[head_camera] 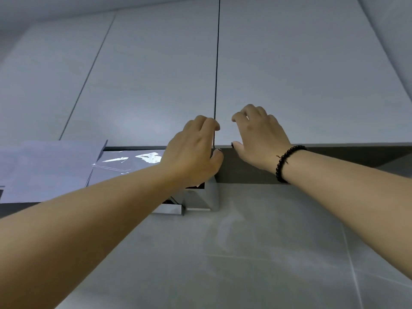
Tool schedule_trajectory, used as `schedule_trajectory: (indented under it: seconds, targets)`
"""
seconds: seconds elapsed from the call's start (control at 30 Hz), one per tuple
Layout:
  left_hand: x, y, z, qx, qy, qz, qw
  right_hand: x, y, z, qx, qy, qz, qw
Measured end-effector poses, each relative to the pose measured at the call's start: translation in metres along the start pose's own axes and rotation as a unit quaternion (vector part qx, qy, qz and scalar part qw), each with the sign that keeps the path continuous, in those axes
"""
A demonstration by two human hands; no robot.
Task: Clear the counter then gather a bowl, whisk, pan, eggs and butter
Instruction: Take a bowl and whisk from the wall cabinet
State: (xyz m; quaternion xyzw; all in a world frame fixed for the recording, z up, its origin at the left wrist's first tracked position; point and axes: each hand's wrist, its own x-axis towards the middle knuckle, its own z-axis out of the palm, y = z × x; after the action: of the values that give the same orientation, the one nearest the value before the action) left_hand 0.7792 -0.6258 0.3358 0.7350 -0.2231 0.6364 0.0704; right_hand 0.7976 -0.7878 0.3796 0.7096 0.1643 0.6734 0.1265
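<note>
The bowl, whisk, pan, eggs and butter are nowhere in view; if any of them are up here, I judge they sit behind the closed wall cabinet doors, so I can't tell yet which shelf holds what. Nearest to me is the grey tiled wall (256, 253) below the cabinets, with my forearms reaching up across it. My left hand (196, 150) is at the bottom corner of the left cabinet door (156, 85), fingers curled at the seam and thumb hooked under the lower edge; my right hand (258, 139), with a dark bead bracelet (284, 162) on the wrist, has its fingers bent against the face of the right cabinet door (312, 74) and its thumb tucked under that edge. Neither hand carries anything loose. Behind my left wrist a shiny metal range hood (196, 201) juts from the wall, and further left is a panel with peeling protective film (124, 161). The doors are handleless, flat and stiff, so the bottom lip beside the centre seam is the place to pull; they should swing lightly. Once open, I'd expect the eggs to need the gentlest grip, the butter to be soft and slippery, and the pan to be the heaviest, best taken by its handle.
</note>
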Motion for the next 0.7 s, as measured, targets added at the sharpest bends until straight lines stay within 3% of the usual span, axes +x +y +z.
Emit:
schedule_trajectory:
  seconds: [0.17,0.37,0.7]
  targets:
    - [-0.001,-0.015,0.036,0.039,-0.074,-0.014,0.996,0.005,0.003,0.016,-0.014,-0.053,0.04,0.998]
    - [-0.001,-0.021,0.048,0.06,-0.031,-0.008,0.998,0.008,0.002,0.03,-0.117,-0.018,0.012,0.993]
    - [-0.006,-0.016,0.042,0.059,-0.022,0.002,0.998,0.012,0.005,0.012,-0.146,-0.01,-0.039,0.989]
